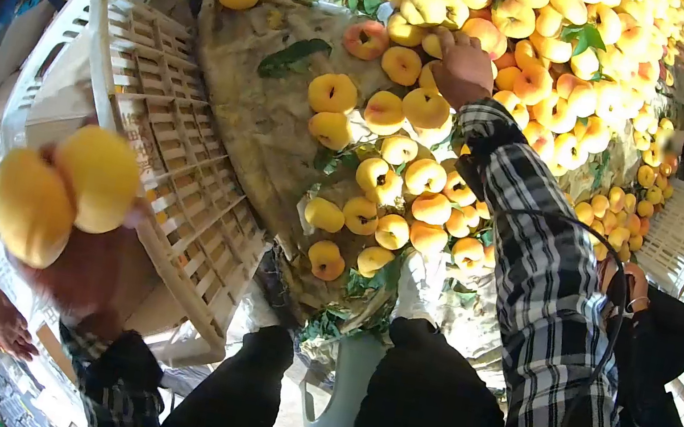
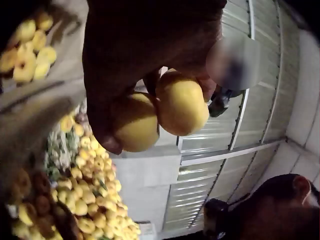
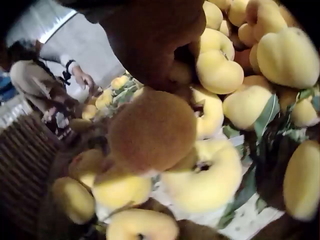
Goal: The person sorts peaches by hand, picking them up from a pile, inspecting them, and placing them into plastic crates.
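Two yellow flat peaches [image 1: 99,177] are gripped in my left hand [image 1: 94,262], raised at the left beside a pale slatted crate [image 1: 182,142]. In the left wrist view, the thumb and fingers close around the pair of peaches [image 2: 182,102]. My right hand [image 1: 465,71] reaches forward to the near edge of a big heap of flat peaches [image 1: 537,74], its fingers bent down among them. A shaded peach [image 3: 152,130] lies right below the right hand [image 3: 155,40] in the right wrist view; I cannot tell whether the fingers hold it.
Loose peaches [image 1: 401,187] and leaves lie on a cloth [image 1: 258,118] before me. Another person's hand [image 1: 11,326] is at the left; another person's arm [image 1: 633,285] is close on the right. A white crate [image 1: 679,229] stands at the right. A pale green stool [image 1: 353,387] is between my knees.
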Motion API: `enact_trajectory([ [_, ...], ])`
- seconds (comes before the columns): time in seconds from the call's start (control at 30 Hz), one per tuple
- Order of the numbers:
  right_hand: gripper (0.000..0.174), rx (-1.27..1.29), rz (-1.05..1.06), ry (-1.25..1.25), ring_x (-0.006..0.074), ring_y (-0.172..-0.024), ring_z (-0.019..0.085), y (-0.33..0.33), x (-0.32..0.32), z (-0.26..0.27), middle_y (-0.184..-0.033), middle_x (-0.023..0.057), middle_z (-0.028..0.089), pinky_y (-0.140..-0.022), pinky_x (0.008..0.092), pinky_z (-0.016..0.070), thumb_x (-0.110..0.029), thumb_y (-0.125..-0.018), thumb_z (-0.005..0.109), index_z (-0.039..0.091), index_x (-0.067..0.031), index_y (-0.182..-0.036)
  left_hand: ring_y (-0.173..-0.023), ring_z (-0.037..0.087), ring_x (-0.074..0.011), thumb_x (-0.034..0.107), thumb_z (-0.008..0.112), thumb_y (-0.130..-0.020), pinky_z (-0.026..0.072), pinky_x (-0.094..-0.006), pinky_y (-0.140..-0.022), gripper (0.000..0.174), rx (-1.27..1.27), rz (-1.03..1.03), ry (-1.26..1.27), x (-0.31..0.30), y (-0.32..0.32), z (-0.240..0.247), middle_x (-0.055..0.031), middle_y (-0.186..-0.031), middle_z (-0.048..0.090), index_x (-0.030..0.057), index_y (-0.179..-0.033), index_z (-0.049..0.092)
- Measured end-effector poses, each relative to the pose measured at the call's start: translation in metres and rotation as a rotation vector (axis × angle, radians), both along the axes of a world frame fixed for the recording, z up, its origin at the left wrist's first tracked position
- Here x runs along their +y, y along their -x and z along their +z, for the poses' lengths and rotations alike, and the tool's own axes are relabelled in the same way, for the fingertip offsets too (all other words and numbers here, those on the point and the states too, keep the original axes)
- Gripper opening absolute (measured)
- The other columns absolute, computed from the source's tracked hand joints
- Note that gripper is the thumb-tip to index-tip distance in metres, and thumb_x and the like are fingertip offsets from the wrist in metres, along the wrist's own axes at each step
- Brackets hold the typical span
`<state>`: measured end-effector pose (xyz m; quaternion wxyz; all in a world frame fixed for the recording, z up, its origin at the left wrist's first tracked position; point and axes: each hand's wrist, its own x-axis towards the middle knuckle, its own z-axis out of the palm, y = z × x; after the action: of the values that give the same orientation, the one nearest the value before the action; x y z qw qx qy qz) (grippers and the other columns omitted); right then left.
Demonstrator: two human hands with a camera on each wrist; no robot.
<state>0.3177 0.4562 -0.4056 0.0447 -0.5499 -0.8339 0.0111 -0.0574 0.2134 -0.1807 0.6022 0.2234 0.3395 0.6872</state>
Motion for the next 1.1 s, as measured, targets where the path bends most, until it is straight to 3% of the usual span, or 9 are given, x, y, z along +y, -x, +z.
enact_trajectory([
  [0.1, 0.048, 0.222, 0.029, -0.078, 0.0324, -0.094, 0.06, -0.012, 0.012, -0.016, -0.105, 0.0141, 0.061, -0.079, 0.043, 0.0504, -0.025, -0.077, 0.067, 0.054, -0.0077, -0.119, -0.13, 0.036, -0.0342, 0.039, 0.048, -0.093, 0.0386, -0.0596, -0.098, 0.056, 0.206, 0.242, 0.145, -0.024, 0.037, 0.008, -0.0143, -0.137, 0.041, 0.006, -0.136, 0.036],
  [0.2, 0.043, 0.728, -0.227, 0.375, 0.0295, -0.087, 0.064, 0.0, -0.005, 0.021, -0.103, 0.0133, 0.064, -0.075, 0.04, 0.0522, -0.025, -0.084, 0.064, 0.052, -0.0048, -0.12, -0.132, 0.034, -0.0336, 0.036, 0.048, -0.095, 0.0392, -0.0579, -0.098, 0.052, 0.254, 0.407, 0.478, -0.044, 0.064, -0.022, -0.0162, -0.138, 0.04, 0.0061, -0.136, 0.039],
  [0.33, 0.038, 1.919, -0.402, 1.2, 0.0214, -0.084, 0.065, 0.003, -0.032, 0.024, -0.102, 0.012, 0.064, -0.075, 0.0307, 0.0528, -0.028, -0.091, 0.056, 0.051, -0.0014, -0.118, -0.127, 0.039, -0.0268, 0.036, 0.053, -0.093, 0.0317, -0.0456, -0.106, 0.057, 1.257, 0.389, 0.479, -0.034, 0.044, -0.032, -0.0143, -0.138, 0.041, 0.0033, -0.136, 0.038],
  [0.4, 0.038, 1.992, -0.363, 1.326, 0.0208, -0.091, 0.063, 0.001, -0.038, 0.021, -0.106, 0.011, 0.063, -0.078, 0.03, 0.052, -0.026, -0.091, 0.057, 0.049, -0.0037, -0.121, -0.126, 0.04, -0.0239, 0.035, 0.053, -0.093, 0.0321, -0.0387, -0.106, 0.058, 1.514, 0.299, 0.267, -0.005, 0.0, -0.008, -0.0142, -0.135, 0.045, 0.0006, -0.137, 0.038],
  [0.57, 0.038, 2.017, -0.203, 1.303, 0.0183, -0.099, 0.061, 0.032, -0.062, 0.05, -0.115, 0.0057, 0.06, -0.081, 0.0297, 0.0517, -0.015, -0.093, 0.057, 0.046, -0.0097, -0.129, -0.119, 0.047, -0.0234, 0.033, 0.048, -0.096, 0.0335, -0.037, -0.105, 0.057, 0.236, -0.17, 0.372, 0.053, -0.076, -0.023, -0.0154, -0.127, 0.05, 0.0, -0.139, 0.033],
  [0.63, 0.041, 1.928, -0.196, 1.296, 0.0159, -0.098, 0.061, 0.047, -0.071, 0.062, -0.115, 0.0047, 0.06, -0.08, 0.0294, 0.0527, -0.017, -0.092, 0.06, 0.046, -0.0096, -0.129, -0.113, 0.05, -0.0231, 0.035, 0.046, -0.097, 0.0363, -0.0376, -0.102, 0.055, 0.024, -0.232, 0.643, 0.076, -0.098, -0.04, -0.0146, -0.122, 0.05, 0.0022, -0.138, 0.032],
  [0.83, 0.05, 1.574, -0.02, 1.077, 0.0129, -0.093, 0.061, 0.073, -0.087, 0.068, -0.11, 0.0062, 0.062, -0.074, 0.026, 0.0514, -0.024, -0.087, 0.067, 0.047, -0.0022, -0.128, -0.109, 0.051, -0.0265, 0.04, 0.042, -0.097, 0.0458, -0.0454, -0.09, 0.044, -0.136, -0.25, 0.832, 0.097, -0.125, -0.079, -0.0126, -0.114, 0.051, 0.0104, -0.129, 0.038],
  [1.0, 0.054, 1.008, -0.033, 0.982, 0.0141, -0.085, 0.061, 0.067, -0.086, 0.049, -0.098, 0.0106, 0.065, -0.073, 0.0313, 0.0513, -0.031, -0.081, 0.072, 0.053, 0.0018, -0.119, -0.1, 0.052, -0.0228, 0.038, 0.045, -0.096, 0.0452, -0.0418, -0.088, 0.038, 0.141, -0.158, 0.871, 0.097, -0.119, -0.096, -0.0065, -0.112, 0.053, 0.0115, -0.123, 0.044],
  [1.1, 0.048, 0.725, 0.04, 0.603, 0.0289, -0.084, 0.063, 0.049, -0.056, -0.002, -0.094, 0.018, 0.065, -0.077, 0.0372, 0.0507, -0.032, -0.08, 0.069, 0.056, 0.0014, -0.113, -0.098, 0.052, -0.0206, 0.038, 0.046, -0.096, 0.0413, -0.0408, -0.091, 0.034, 0.176, -0.081, 0.887, 0.1, -0.116, -0.097, -0.0053, -0.107, 0.055, 0.0114, -0.118, 0.049],
])
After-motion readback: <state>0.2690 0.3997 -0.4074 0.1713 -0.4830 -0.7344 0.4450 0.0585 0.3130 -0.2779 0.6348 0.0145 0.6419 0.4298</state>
